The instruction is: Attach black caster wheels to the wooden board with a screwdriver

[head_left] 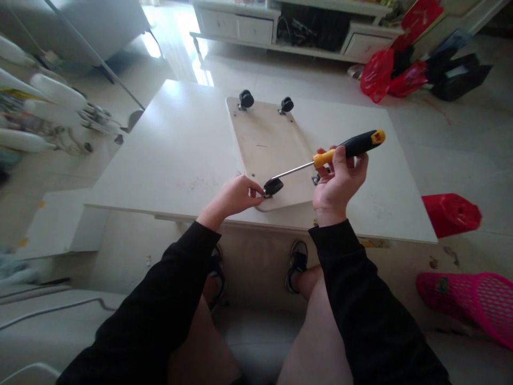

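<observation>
A pale wooden board with rounded corners lies on the white table. Black casters stand on it: a far-left caster, a far-right caster and a near-left caster. Another caster's metal plate shows partly behind my right wrist. My left hand pinches the near-left caster low, at its metal base; anything small between the fingertips is hidden. In my right hand is a screwdriver with a black and yellow handle. Its shaft slants down left, the tip at the near-left caster's wheel.
The white table carries the board. Red stools and a pink mesh basket stand to the right. Red plastic bags lie beyond, near a white cabinet. At left are a white box and a fan-like white object.
</observation>
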Demonstrator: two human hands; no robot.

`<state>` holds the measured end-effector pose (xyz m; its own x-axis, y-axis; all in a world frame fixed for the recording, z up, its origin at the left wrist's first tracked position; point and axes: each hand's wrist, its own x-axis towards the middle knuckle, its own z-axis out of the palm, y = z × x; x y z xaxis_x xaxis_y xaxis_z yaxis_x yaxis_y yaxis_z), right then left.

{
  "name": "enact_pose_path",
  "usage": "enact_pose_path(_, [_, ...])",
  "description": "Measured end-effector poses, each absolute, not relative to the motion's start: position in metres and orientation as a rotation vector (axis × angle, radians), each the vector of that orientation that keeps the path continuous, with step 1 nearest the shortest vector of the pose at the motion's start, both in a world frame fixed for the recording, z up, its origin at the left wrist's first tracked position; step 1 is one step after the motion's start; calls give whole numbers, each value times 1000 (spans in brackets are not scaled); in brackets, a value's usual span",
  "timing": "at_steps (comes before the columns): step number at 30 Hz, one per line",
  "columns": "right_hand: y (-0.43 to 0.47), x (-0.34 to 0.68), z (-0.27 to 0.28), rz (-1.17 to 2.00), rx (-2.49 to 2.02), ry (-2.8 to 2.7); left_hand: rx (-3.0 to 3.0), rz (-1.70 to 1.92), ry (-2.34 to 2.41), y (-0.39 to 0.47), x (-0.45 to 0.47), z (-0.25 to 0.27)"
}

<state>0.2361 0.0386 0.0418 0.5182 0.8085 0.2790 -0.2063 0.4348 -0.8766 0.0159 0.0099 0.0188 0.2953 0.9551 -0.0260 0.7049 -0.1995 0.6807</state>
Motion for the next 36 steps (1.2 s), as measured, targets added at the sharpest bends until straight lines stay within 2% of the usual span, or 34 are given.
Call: enact_pose_path(36, [40,232,46,808,-946,-743,1843,578,1421,11,21,8])
